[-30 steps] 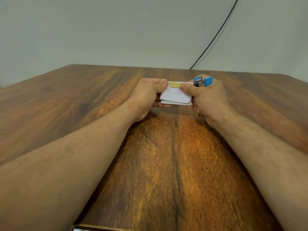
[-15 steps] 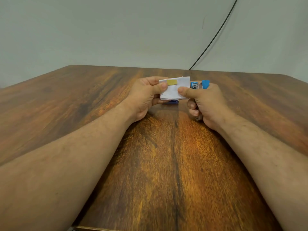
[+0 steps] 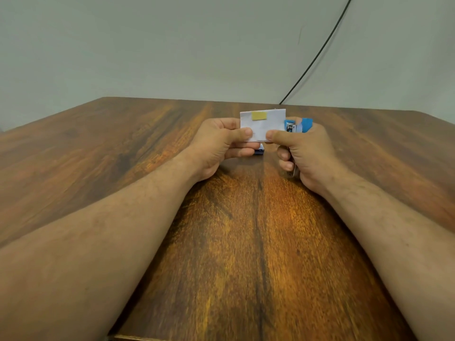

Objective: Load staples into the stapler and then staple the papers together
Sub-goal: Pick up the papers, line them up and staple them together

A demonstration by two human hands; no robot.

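Observation:
A small stack of white papers with a yellow patch near its top edge stands nearly upright above the table, held between both hands. My left hand pinches its lower left corner with thumb and fingers. My right hand presses its thumb on the lower right corner while its fingers curl round a blue stapler, whose blue head and metal mouth show just right of the papers. A small blue box, possibly of staples, lies on the table under the papers, mostly hidden.
The wooden table stretches wide around my forearms. A black cable runs down the grey wall to the table's far edge.
The papers have been lifted and tilted from lying nearly flat to standing upright. The small blue box under them has come into view. Both hands have stayed in place.

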